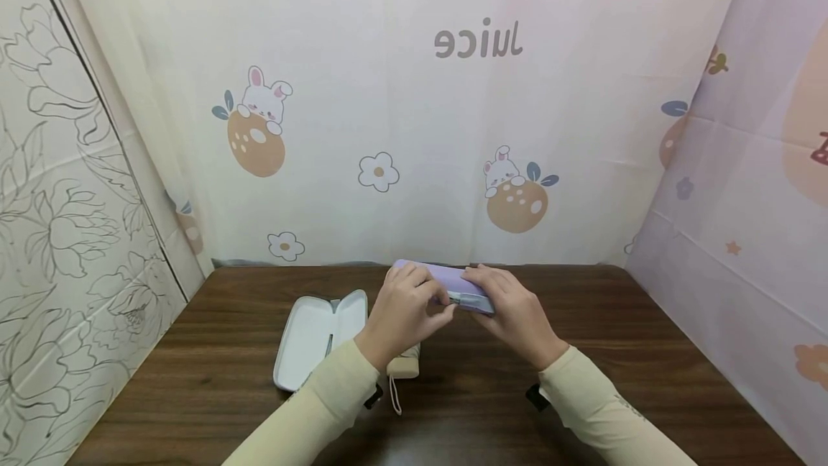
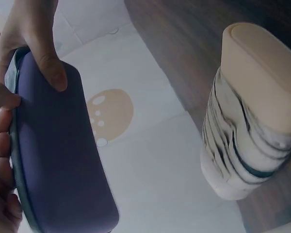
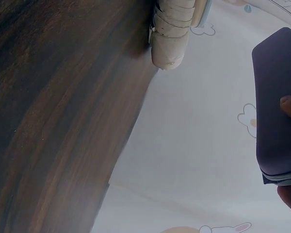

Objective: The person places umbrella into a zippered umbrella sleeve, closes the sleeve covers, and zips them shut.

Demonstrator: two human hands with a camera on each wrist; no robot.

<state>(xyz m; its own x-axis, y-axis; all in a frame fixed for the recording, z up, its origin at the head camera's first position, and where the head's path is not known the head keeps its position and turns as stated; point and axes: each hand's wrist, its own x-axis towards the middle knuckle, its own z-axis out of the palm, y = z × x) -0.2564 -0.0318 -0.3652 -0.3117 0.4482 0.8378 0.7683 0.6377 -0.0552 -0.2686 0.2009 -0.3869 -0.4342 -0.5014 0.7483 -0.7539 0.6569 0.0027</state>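
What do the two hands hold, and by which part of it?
A purple case: the right hand grips one end, the left hand holds along its long edge.

We see an elongated lavender case (image 1: 446, 277) above a dark-brown wooden table (image 1: 479, 387), the left hand (image 1: 404, 304) pinching its edge, the right hand (image 1: 511, 305) gripping its right end. Nearer us than the lavender case lies a rounded cream object (image 1: 404, 367); left of the lavender case, an open white case (image 1: 304, 340) (a slim item (image 1: 329, 344) inside).
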